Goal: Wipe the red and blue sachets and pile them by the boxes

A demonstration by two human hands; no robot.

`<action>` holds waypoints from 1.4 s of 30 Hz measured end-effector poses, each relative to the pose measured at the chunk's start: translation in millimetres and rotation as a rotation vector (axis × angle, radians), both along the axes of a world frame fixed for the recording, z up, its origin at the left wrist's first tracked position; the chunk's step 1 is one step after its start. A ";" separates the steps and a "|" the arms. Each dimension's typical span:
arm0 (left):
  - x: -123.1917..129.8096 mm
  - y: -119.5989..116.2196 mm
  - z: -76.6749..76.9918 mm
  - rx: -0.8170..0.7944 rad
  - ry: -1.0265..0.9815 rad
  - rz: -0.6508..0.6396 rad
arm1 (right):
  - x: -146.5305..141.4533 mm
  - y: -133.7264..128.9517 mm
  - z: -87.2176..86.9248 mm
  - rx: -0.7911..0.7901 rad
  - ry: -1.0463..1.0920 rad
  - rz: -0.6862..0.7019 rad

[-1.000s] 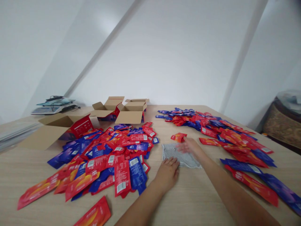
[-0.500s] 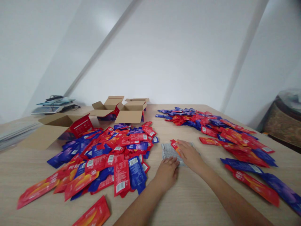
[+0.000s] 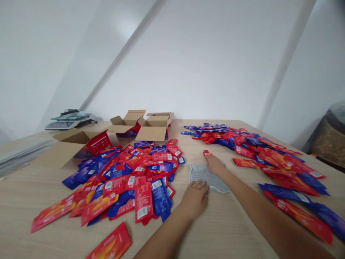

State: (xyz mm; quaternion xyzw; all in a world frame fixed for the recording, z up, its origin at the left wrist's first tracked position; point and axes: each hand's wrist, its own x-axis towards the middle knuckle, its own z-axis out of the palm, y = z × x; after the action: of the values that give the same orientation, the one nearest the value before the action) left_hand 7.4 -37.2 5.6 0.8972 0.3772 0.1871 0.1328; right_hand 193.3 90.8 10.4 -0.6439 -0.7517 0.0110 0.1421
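R hand: grip closed on a glossy red packet, mostly hidden by fingers, tip poking just past far edge of the cloth; can't tell if it's lifted. Cloth's grey, knit-looking, approx. rectangular, flat. L hand lies palm down, grip unclosed, fingertips on cloth's near L part. L pile: slick, flat, oblong red & blue packs, overlapping, some w/ white barcodes. R pile: same kind, along R side. Boxes, brown card inside, flaps out, behind L pile. Smooth wood-grain bench shows as a strip btwn piles; cloth sits in it, touching neither.
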 end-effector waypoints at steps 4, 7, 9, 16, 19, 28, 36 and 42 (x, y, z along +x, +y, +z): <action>-0.8 0.8 -1.2 -0.004 -0.005 -0.003 | 3.1 5.6 14.0 0.045 0.105 -0.096; 0.3 1.8 -2.0 -0.008 -0.008 -0.005 | -4.0 15.9 35.6 0.077 0.284 -0.112; 1.0 2.6 -2.7 -0.013 -0.014 -0.004 | -19.6 25.2 50.5 0.092 0.422 -0.059; 0.0 2.2 -3.2 -0.019 -0.029 0.001 | -48.0 36.0 65.3 0.081 0.474 0.147; -0.4 1.9 -3.5 -0.016 -0.034 -0.004 | -3.0 23.2 51.9 0.039 0.259 -0.074; 1.5 4.7 -9.8 -0.013 -0.056 0.014 | 113.2 -34.0 -15.7 -0.022 -0.095 -0.527; -0.8 0.2 0.4 -0.014 -0.024 0.016 | 109.8 -59.9 -24.9 0.059 -0.208 -0.380; -2.0 -0.5 0.2 -0.004 -0.035 0.023 | 125.8 -61.7 -19.8 0.190 -0.041 -0.311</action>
State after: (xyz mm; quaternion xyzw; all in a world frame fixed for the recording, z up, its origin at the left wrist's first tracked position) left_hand 5.4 -37.7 5.8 0.8892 0.3855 0.2035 0.1391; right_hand 319.0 29.1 -9.4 -0.7361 -0.6436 -0.0953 0.1867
